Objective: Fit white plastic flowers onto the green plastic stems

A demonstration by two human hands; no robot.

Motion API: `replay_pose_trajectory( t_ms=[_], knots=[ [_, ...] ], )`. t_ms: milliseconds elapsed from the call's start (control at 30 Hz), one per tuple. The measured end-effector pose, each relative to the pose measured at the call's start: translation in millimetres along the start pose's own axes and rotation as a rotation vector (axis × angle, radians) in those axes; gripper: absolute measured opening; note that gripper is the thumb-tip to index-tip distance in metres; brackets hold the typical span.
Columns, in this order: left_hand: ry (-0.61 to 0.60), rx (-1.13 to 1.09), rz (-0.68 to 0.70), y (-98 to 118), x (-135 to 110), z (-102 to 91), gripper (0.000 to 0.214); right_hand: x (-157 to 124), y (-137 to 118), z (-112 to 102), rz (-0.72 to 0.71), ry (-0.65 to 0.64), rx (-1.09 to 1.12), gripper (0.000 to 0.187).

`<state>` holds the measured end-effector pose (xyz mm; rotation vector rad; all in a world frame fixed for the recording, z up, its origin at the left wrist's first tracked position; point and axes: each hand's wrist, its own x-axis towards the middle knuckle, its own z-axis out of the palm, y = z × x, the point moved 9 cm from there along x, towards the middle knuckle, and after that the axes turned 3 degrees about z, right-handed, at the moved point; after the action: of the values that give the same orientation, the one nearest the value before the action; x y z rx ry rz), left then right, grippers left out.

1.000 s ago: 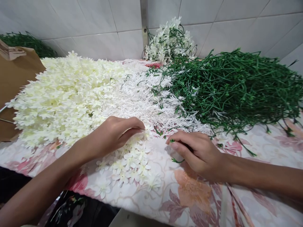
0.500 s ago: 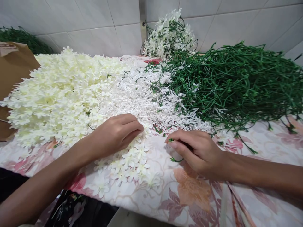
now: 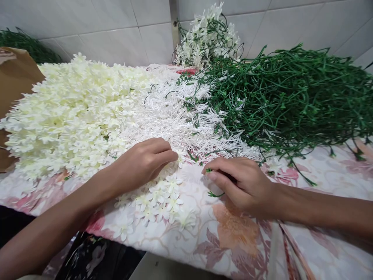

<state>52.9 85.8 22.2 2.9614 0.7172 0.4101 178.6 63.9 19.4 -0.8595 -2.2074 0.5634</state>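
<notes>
The right hand (image 3: 206, 174) pinches a green stem (image 3: 216, 195) over the desk (image 3: 163, 243); whether the left hand (image 3: 148, 161) by white flowers (image 3: 159, 200) grips anything, I cannot tell; little changes, so the stem remains flowerless

A brown paper bag (image 3: 19, 79) sits toward the left edge of the floral tablecloth (image 3: 179, 247). Beyond the back edge, a metal strip (image 3: 174, 27) runs up the tiled wall (image 3: 113, 42).

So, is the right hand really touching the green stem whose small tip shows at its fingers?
Touching. The head view shows the right hand pinching the green stem, its tip poking out between thumb and forefinger.
</notes>
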Motion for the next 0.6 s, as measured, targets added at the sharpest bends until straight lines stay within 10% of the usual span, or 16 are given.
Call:
replay_pose_trajectory(
  t_ms=[600],
  knots=[
    [0.082, -0.03, -0.093, -17.6, 9.2, 7.5, 0.015, -0.4, 4.2, 5.0, 0.012, -0.034, 0.014, 0.023]
  ],
)
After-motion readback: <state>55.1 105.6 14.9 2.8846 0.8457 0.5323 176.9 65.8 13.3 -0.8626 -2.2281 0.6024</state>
